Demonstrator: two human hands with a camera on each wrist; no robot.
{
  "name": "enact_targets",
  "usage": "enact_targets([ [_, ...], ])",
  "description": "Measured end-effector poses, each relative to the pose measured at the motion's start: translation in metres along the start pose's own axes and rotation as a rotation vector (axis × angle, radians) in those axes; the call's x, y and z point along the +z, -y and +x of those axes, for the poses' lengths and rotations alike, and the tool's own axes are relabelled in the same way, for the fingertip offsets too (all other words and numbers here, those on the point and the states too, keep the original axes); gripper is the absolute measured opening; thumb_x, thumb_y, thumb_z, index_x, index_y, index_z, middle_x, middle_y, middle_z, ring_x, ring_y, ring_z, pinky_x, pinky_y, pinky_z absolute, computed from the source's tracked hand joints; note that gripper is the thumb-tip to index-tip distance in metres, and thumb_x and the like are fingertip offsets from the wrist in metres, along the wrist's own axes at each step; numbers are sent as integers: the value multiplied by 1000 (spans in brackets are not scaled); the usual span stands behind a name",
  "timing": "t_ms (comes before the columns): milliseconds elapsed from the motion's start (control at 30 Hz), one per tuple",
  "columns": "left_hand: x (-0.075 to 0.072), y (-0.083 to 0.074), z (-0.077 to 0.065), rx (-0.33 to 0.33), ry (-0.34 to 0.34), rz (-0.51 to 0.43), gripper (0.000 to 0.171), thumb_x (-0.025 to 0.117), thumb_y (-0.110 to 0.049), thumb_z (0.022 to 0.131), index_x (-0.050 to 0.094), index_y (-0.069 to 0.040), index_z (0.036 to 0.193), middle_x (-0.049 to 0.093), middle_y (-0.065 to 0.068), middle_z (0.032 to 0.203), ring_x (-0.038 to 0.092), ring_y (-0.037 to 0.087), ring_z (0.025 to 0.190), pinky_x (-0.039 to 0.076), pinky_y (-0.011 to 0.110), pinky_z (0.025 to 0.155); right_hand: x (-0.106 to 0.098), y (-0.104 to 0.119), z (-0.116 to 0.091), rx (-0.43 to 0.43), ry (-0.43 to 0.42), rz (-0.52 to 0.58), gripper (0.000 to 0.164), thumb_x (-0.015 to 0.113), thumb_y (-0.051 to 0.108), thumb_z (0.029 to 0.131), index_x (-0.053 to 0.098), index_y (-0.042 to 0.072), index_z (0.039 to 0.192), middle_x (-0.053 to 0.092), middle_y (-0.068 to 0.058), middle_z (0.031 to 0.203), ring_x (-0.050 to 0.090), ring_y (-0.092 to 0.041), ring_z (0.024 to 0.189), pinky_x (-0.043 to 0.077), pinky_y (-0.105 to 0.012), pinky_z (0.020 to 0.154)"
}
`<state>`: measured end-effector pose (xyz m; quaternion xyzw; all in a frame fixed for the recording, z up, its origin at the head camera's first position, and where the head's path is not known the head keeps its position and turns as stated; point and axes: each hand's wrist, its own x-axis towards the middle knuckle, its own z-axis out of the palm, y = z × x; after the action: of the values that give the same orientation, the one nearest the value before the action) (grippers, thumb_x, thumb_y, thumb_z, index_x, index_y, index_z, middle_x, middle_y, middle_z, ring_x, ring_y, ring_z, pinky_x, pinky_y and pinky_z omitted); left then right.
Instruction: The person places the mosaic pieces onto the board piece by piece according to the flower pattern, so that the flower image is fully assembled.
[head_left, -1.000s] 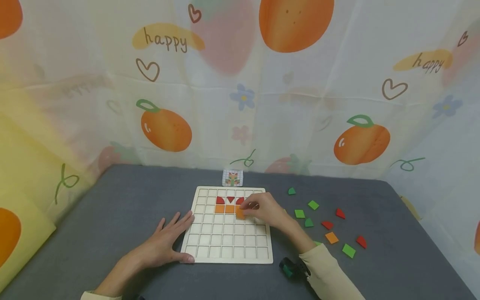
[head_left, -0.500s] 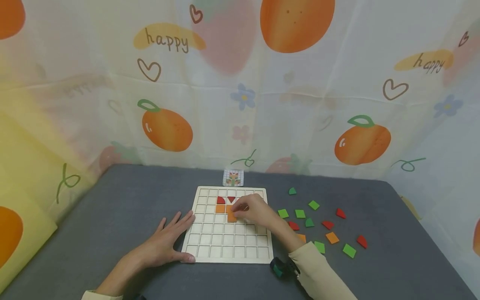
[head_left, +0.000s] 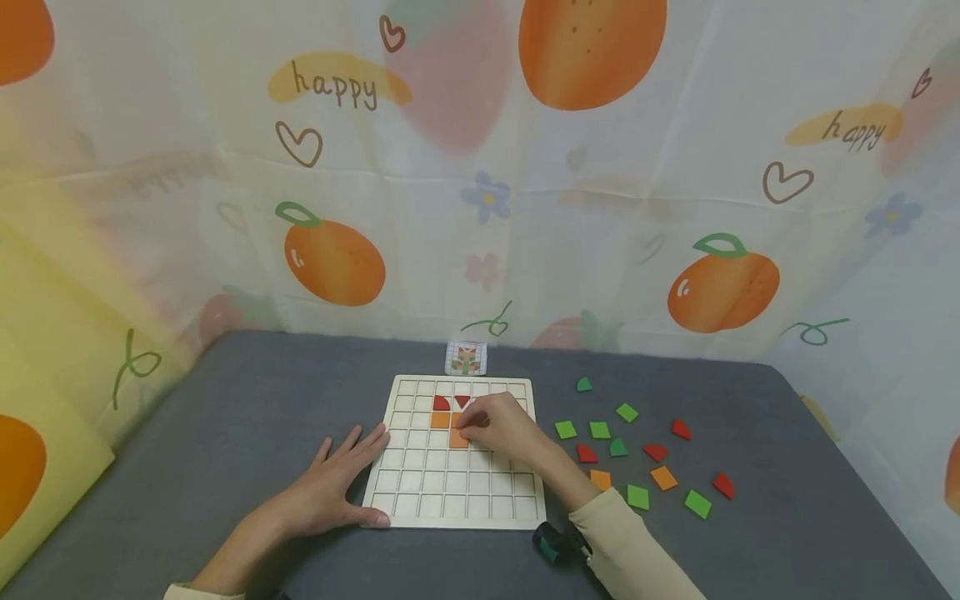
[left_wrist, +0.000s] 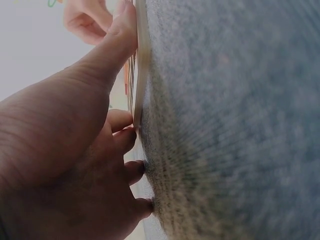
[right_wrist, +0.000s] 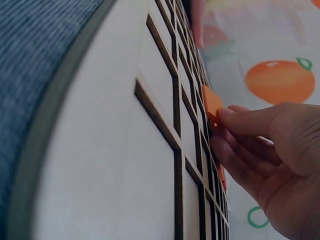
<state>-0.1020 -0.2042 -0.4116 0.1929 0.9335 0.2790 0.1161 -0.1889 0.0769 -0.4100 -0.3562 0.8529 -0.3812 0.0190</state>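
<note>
The pale wooden grid board [head_left: 433, 505] lies on the dark grey table. My right hand [head_left: 504, 427] pinches an orange square tile [head_left: 458, 439] between thumb and fingers, low over the grid just below the orange row. In the right wrist view that square [right_wrist: 211, 102] stands tilted against the grid. A red quarter-round tile [head_left: 441, 403], a red triangle [head_left: 462, 401] and an orange square [head_left: 439, 421] sit in upper cells; the right hand covers others. My left hand [head_left: 330, 492] rests with spread fingers, fingertips at the board's left edge and thumb on its lower left corner.
Loose tiles lie right of the board, among them a green square [head_left: 697, 503], a red piece [head_left: 723, 485] and an orange square [head_left: 663, 477]. A small pattern card [head_left: 466, 358] lies behind the board. A fruit-printed cloth [head_left: 570, 250] hangs behind the table.
The right hand has carried the orange square left, from under the third orange column to just below the middle one, and a little nearer the body. The left hand stays in place.
</note>
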Motion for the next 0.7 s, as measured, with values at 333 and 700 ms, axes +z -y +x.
enact_targets([
  [333,-1,-1,1,3,-1,-1,114,81,-56,68,28,-5,154,22,14,161,8,48,146,-3,71,108,0,3,0,1,0,-56,11,74,-3,83,75,3,92,73,-4,86,67,-16,77,53,-23,70],
  [700,1,0,1,-2,-3,1,115,81,-58,67,28,-5,154,22,14,161,8,47,146,-3,70,108,-11,-3,-2,22,-19,-26,12,72,1,86,75,3,97,73,-3,90,67,-14,81,54,-24,73],
])
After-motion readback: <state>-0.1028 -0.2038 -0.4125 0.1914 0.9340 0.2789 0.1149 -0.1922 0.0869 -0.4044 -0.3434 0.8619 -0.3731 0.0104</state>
